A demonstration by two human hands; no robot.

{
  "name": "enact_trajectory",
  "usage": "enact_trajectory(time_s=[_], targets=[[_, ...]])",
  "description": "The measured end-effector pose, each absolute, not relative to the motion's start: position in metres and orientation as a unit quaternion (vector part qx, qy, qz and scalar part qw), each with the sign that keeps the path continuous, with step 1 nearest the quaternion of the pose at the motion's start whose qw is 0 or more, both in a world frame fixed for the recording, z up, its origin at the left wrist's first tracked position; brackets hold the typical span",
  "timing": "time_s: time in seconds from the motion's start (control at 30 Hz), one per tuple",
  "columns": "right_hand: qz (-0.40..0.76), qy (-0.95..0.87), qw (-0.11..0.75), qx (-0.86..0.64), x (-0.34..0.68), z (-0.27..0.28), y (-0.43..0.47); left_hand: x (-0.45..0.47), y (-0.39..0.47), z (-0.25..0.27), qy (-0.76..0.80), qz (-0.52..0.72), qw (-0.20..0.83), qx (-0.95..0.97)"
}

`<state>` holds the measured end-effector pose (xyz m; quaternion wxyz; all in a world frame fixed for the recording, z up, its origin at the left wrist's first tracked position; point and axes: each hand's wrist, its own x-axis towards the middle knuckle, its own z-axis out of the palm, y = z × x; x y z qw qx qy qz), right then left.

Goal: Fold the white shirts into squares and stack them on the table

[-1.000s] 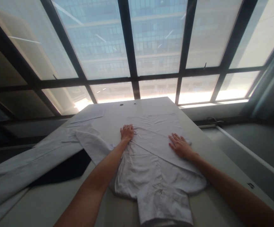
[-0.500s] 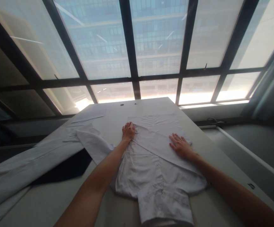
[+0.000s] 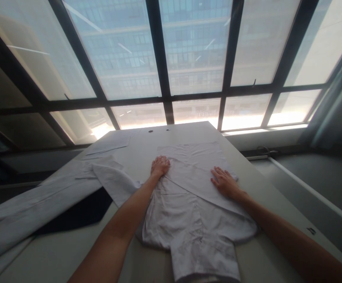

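Note:
A pale grey-white garment, partly folded and wrinkled, lies spread on the white table in front of me. One layer of it crosses the middle at a slant, from upper left to lower right. My left hand presses on the garment's left edge, fingers lying forward on the cloth. On the right half, near the other edge, my right hand rests flat with its fingers a little apart. The cloth under both palms is hidden.
More pale cloth lies along the left, with a dark navy piece beside it. The white table has two small dark spots near its far edge. Windows rise beyond, and a white rail runs at right.
My left hand has shifted slightly toward me along the garment's edge. The right hand keeps its place, and the whole view has moved a little.

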<state>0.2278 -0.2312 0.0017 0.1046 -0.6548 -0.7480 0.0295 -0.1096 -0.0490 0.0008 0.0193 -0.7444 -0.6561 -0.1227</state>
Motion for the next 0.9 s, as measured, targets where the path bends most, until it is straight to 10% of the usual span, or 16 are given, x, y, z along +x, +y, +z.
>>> enact_trajectory(time_s=[0.9], targets=[[0.004, -0.67, 0.166, -0.724, 0.253, 0.008, -0.212, -0.11, -0.048, 0.001, -0.656, -0.109, 0.016, -0.747]])
